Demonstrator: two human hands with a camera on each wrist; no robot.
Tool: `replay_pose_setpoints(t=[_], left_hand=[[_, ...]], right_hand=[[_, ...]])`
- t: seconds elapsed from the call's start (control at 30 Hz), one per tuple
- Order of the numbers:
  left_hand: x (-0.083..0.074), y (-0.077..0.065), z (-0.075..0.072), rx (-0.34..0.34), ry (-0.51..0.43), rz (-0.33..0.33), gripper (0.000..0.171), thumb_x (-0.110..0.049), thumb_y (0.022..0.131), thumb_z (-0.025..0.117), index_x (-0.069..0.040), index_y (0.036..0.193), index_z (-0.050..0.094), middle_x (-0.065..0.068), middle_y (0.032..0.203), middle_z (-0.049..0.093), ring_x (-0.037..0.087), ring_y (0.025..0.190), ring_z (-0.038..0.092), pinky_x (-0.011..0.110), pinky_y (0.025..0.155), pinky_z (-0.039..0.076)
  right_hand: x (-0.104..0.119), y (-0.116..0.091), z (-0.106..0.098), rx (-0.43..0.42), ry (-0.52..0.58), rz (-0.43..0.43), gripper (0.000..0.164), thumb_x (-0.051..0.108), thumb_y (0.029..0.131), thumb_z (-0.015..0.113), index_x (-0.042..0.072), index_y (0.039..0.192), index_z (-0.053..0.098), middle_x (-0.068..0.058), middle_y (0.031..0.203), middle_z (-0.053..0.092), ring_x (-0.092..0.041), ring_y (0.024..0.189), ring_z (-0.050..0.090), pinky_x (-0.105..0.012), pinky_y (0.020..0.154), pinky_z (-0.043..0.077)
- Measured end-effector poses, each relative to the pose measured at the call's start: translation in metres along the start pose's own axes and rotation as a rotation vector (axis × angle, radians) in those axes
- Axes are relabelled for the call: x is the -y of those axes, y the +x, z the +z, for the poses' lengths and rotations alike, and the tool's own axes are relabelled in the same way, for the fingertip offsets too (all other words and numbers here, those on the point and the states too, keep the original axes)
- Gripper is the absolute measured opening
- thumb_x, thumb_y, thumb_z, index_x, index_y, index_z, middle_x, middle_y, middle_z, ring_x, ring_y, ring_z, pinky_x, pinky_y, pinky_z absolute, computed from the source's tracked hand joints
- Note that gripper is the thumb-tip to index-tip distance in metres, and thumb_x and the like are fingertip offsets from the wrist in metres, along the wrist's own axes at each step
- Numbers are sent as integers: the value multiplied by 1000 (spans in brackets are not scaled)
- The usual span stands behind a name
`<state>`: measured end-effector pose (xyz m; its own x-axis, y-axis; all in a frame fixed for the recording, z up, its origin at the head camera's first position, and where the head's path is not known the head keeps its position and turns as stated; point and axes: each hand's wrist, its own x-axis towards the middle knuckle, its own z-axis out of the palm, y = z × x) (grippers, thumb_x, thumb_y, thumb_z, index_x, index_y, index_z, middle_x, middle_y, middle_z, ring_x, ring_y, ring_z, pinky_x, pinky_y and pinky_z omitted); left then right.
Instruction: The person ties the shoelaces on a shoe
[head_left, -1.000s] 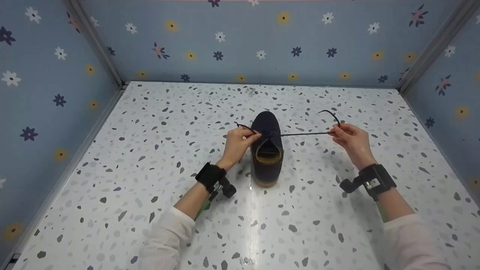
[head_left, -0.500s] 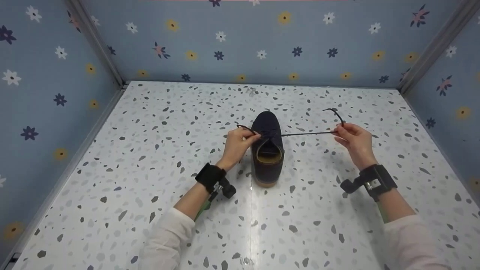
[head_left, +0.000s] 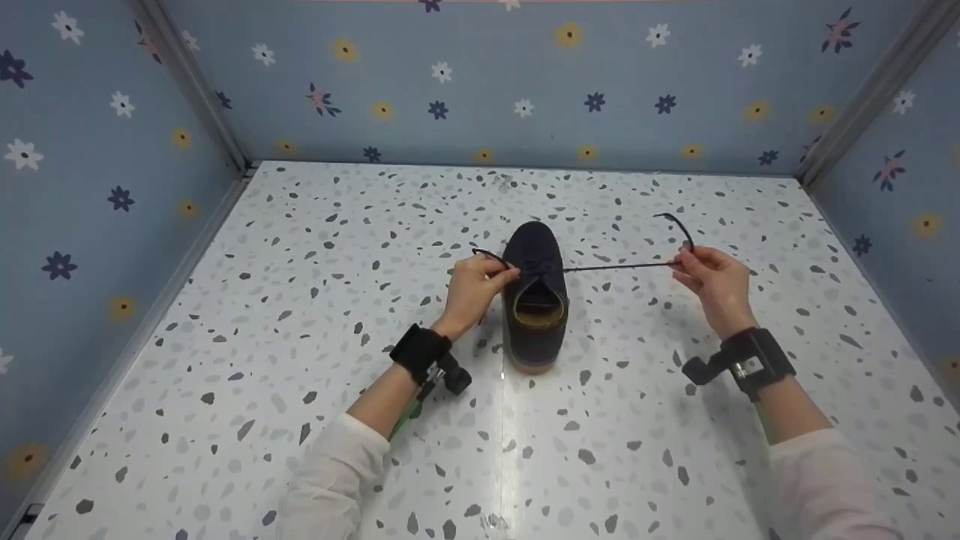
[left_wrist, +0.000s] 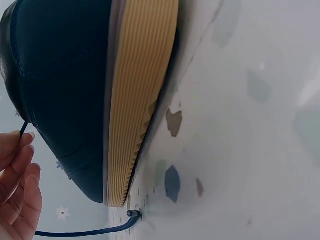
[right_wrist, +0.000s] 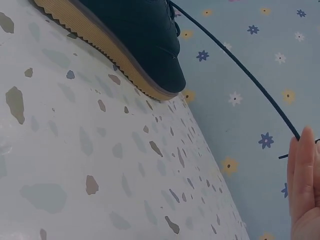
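Note:
A dark navy lace-up shoe [head_left: 535, 341] with a ribbed tan sole [left_wrist: 142, 85] stands on the floor, toe pointing away. At its left side my left hand [head_left: 471, 289] pinches a shoelace close to the eyelets. The lace's loose part [left_wrist: 90, 233] trails below the fingers, its tip close to the floor in the left wrist view. Well out to the right, my right hand [head_left: 716, 281] pinches the other shoelace [head_left: 619, 267], which runs nearly straight from the shoe in the head view. Its free end [head_left: 679, 223] curls up above the fingers.
The shoe rests on a white speckled surface [head_left: 390, 217] with a seam down the middle. Blue flowered panels [head_left: 495, 75] enclose the back and both sides. Each wrist wears a black strap with a small camera [head_left: 457, 380].
My right hand has moved slightly further right, drawing more lace out from the shoe. My left hand and the shoe have barely moved.

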<state>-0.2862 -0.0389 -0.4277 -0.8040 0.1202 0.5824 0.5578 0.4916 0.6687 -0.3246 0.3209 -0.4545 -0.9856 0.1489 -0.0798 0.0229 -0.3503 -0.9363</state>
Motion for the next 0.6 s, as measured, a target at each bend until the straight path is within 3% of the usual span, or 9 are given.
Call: replay_pose_setpoints(t=[0.2, 0.43, 0.6], left_hand=[[0, 1, -1, 8, 18, -15, 10, -27, 62, 56, -18, 57, 58, -11, 58, 45, 1, 49, 38, 17, 43, 30], [0, 1, -2, 29, 24, -37, 12, -28, 63, 55, -18, 56, 58, -10, 55, 44, 1, 49, 37, 18, 43, 30], [1, 1, -3, 46, 17, -60, 14, -29, 63, 54, -17, 56, 58, -10, 57, 45, 1, 49, 38, 17, 43, 30]], right_hand=[[7, -8, 8, -55, -19, -19, 38, 8, 59, 58, -1, 94, 46, -18, 93, 43, -26, 80, 43, -30, 62, 35], [-2, 1, -6, -42, 49, -9, 36, 6, 59, 58, 1, 93, 48, -16, 91, 45, -26, 78, 45, -30, 62, 35], [1, -5, -1, -72, 58, -24, 37, 5, 58, 58, -2, 93, 47, -18, 91, 44, -27, 79, 44, -30, 63, 34]])
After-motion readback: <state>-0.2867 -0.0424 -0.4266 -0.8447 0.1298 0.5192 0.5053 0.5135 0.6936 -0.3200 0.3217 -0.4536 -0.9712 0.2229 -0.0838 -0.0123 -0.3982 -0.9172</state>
